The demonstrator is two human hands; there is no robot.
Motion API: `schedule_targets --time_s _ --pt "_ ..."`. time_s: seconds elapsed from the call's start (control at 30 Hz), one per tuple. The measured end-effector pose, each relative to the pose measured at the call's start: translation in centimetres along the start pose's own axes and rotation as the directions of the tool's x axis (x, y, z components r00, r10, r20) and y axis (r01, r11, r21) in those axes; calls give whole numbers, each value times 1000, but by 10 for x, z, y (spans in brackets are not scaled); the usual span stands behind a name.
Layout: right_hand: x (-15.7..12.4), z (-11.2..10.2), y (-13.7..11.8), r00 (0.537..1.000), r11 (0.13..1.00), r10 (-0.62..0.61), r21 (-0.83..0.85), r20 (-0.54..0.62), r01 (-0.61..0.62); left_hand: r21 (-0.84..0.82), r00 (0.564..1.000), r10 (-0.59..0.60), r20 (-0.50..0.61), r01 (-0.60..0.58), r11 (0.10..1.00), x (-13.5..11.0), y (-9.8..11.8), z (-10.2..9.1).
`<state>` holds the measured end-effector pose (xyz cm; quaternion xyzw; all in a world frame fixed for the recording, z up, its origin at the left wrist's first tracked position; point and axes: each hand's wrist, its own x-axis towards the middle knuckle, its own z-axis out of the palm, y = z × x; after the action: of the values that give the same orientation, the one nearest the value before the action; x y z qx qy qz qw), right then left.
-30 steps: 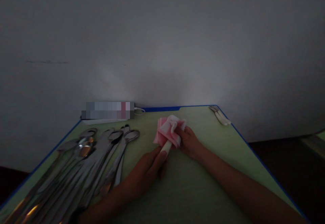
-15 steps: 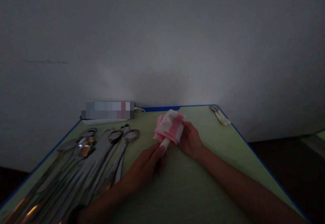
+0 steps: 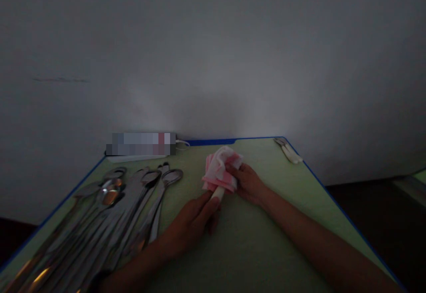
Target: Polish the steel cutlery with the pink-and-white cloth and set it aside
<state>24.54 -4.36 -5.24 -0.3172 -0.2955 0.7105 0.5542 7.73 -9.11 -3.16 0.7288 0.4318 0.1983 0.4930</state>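
In the middle of the view, my left hand point(image 3: 196, 217) is closed around the white handle point(image 3: 218, 193) of a utensil. The utensil's head is hidden inside a pink and white cloth point(image 3: 218, 166), so its kind does not show. My right hand point(image 3: 248, 180) pinches this cloth from the right side, thumb on top and fingers behind, pressing it round the covered end. Both hands are held above the green tabletop point(image 3: 253, 244).
On the left lie several metal spoons and other long utensils point(image 3: 109, 222) side by side. White-handled utensils point(image 3: 290, 152) rest at the far right corner. A blurred-out object point(image 3: 141, 144) with a white cable point(image 3: 183, 142) sits at the back left against the wall point(image 3: 213, 62).
My right thumb has moved over the top of the cloth and squeezes it. The cloth is bunched more tightly and a little lower. My left hand has shifted slightly right with the handle.
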Motion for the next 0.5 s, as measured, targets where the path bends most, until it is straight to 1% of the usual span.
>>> schedule_targets --time_s 0.07,0.13,0.2,0.27,0.4,0.5 --pt "1 -1 0 1000 1000 13 20 -1 -13 -28 1000 -5 -9 4 1000 1 0 0" --pt "3 -3 2 999 998 17 54 -40 -15 -28 1000 -1 -12 0 1000 1 1 0" --pt "5 -4 3 996 995 30 92 -85 -23 0 1000 8 -4 -8 1000 2 1 0" --pt "6 -6 4 994 994 54 102 -98 -44 42 1000 19 23 -20 999 1 2 -1" --pt "4 -6 3 996 997 56 52 -75 -52 87 996 58 73 -65 994 -1 4 -3" --pt "1 -5 2 999 999 27 21 -24 -26 68 997 60 56 -63 996 -1 5 -4"
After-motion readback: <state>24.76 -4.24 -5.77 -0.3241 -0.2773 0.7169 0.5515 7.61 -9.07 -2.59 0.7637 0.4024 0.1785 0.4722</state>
